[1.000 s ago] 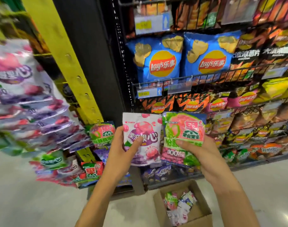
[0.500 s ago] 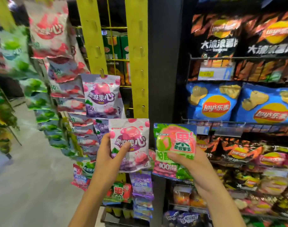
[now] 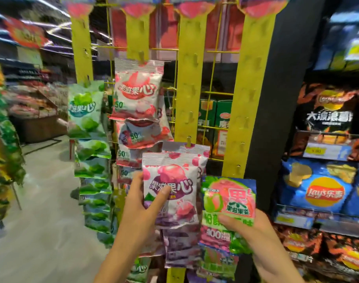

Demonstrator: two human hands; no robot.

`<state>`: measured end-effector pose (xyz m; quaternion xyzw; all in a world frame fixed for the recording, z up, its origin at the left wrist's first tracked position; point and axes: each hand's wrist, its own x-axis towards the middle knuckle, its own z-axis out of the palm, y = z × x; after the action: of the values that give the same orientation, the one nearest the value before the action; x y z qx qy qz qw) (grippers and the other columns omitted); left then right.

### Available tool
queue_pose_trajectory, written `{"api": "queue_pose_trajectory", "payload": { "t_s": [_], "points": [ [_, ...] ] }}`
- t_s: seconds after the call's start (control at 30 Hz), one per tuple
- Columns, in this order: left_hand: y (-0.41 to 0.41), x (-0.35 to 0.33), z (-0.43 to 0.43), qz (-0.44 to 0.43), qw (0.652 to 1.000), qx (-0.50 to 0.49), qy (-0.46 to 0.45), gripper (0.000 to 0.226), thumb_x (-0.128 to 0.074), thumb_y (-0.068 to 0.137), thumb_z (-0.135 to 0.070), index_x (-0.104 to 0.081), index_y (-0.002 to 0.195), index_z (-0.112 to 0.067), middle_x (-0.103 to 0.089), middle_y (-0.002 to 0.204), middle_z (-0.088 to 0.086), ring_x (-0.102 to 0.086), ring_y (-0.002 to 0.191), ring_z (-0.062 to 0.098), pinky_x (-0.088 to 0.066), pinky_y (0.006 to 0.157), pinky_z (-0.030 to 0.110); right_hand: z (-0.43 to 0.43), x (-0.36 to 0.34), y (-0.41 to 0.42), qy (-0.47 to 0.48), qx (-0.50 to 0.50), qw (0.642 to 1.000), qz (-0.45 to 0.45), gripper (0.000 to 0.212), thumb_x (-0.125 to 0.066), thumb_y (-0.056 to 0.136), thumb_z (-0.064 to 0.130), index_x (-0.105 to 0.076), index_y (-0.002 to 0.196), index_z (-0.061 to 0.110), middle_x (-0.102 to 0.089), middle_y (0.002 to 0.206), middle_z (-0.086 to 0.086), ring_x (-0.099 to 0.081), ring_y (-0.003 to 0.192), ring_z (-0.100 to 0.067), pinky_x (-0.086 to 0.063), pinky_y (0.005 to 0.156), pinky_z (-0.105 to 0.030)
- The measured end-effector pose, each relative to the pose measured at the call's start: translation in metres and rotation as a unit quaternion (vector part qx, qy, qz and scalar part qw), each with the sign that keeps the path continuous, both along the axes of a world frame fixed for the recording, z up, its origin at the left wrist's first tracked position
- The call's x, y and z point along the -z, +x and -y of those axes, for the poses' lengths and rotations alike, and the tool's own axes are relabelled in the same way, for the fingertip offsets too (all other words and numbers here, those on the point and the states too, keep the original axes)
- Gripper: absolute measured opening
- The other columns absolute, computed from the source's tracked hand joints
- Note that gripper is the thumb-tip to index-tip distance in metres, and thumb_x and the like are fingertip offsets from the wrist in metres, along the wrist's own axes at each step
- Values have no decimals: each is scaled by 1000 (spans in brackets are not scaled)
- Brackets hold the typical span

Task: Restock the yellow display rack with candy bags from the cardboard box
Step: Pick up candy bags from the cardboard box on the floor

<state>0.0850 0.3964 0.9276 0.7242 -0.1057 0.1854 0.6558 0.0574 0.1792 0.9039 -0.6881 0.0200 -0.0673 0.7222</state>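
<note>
Yellow display rack [image 3: 246, 88]: upright yellow strips with pegs, fronting a yellow wire grid, straight ahead.
Chip shelving [image 3: 327, 137]: dark wire shelves just right of the rack, holding blue Lay's chip bags [image 3: 317, 190] and dark orange ones above and below.
Green candy bags [image 3: 83, 111]: hung in an overlapping column on the rack's left side (blurred).
Red-and-white candy bags [image 3: 136, 92]: column on the next strip, top bag on its peg.
Purple-and-pink candy bag [image 3: 170, 186]: upright, held up before the middle strip, overlapping a like bag [image 3: 195, 149] hung on a peg behind it.
Green-and-pink candy bag [image 3: 229, 203]: upright, lower right of the purple one, edges near touching.
Left hand [image 3: 139, 209]: clamped on the purple-and-pink bag's lower left, thumb across the front.
Right hand [image 3: 254, 235]: clamped on the green-and-pink bag's lower right, thumb on the front.
</note>
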Motion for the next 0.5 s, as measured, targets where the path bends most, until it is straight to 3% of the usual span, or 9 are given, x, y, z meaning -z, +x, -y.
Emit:
{"api": "queue_pose_trajectory", "payload": {
  "t_s": [0.07,0.13,0.23,0.3,0.37,0.5],
  "points": [
    [10,-8,-7,2,1000,15,1,41,-60,76,-49,-37,109,-53,-33,92,-64,-36,95,-37,-29,86,-5,-6,-3,9,-7,-1,1000,-1,42,-88,62,25,-76,102,16,-78,97,-8,-74,94,-26,-50,98,-52],
    [17,-17,-11,18,999,26,5,49,-59,76,-53,-35,118,-55,-29,95,-65,-35,103,-32,-30,97,10,-11,-6,15,-16,-1,1000,-7,52,-95,52,38,-78,98,23,-78,96,-7,-74,93,-25,-50,97,-51],
    [26,-29,-8,51,997,56,29,29,-61,86,-42,-40,102,-53,-38,88,-66,-37,87,-41,-36,77,2,-14,-7,21,-25,-3,1000,-6,56,-91,45,44,-77,97,31,-78,98,-8,-74,95,-26,-50,97,-52],
    [31,-38,-3,79,994,68,28,27,-62,90,-36,-43,104,-48,-44,93,-61,-43,90,-36,-37,71,-5,-12,-4,25,-29,10,1000,0,54,-91,46,37,-78,95,19,-78,93,-9,-75,88,-21,-55,84,-44],
    [39,-46,3,93,993,71,31,27,-63,89,-39,-46,110,-44,-54,102,-47,-53,96,-22,-39,72,-3,-11,-5,27,-27,21,999,-3,55,-90,43,31,-77,94,11,-78,88,-10,-74,80,-19,-54,70,-34],
    [54,-63,15,107,991,83,23,38,-62,87,-48,-47,121,-44,-59,113,-34,-57,100,-13,-46,83,9,-9,-12,29,-28,24,999,-18,63,-90,39,36,-77,96,13,-77,94,-12,-72,96,-32,-52,94,-54]
  ]
}}
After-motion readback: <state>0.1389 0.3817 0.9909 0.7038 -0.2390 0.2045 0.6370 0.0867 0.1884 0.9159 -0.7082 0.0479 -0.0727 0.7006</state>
